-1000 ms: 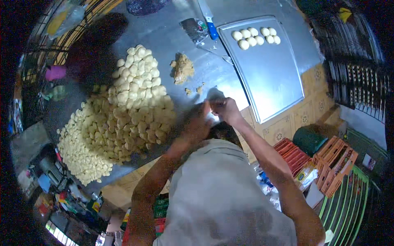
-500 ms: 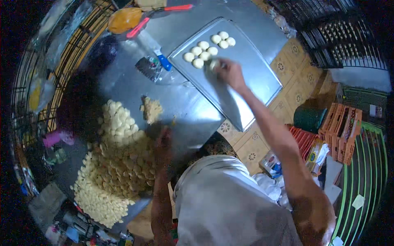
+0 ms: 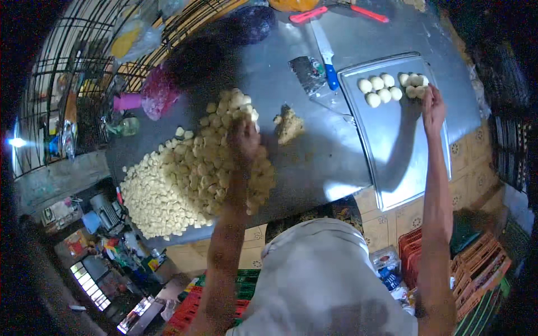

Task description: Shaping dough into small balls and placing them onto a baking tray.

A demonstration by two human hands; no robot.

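Observation:
My right hand [image 3: 433,113] is over the far right of a metal baking tray [image 3: 395,182]. Its fingertips are pinched together at a round dough ball [image 3: 424,82] in the right cluster. A second cluster of pale dough balls [image 3: 383,82] sits to its left on the tray. At the large heap of small dough pieces [image 3: 168,193], my left hand [image 3: 244,139] is low over the upper right part, among the rounder pieces. Its fingers are dark and blurred, so their grip is unclear. A crumbly lump of dough [image 3: 289,126] lies between heap and tray.
Left of the tray lie a blue-handled knife [image 3: 330,75] and a flat scraper [image 3: 309,75]. Red-handled tools [image 3: 309,15] are at the far edge. A wire rack [image 3: 73,50] and a pink bag [image 3: 159,89] stand at the left. Orange crates [image 3: 481,269] are at lower right.
My view has turned, shifting the table's contents rightward. My right hand has gone from the left cluster to the right one. My left hand has reached from the heap's near side onto it.

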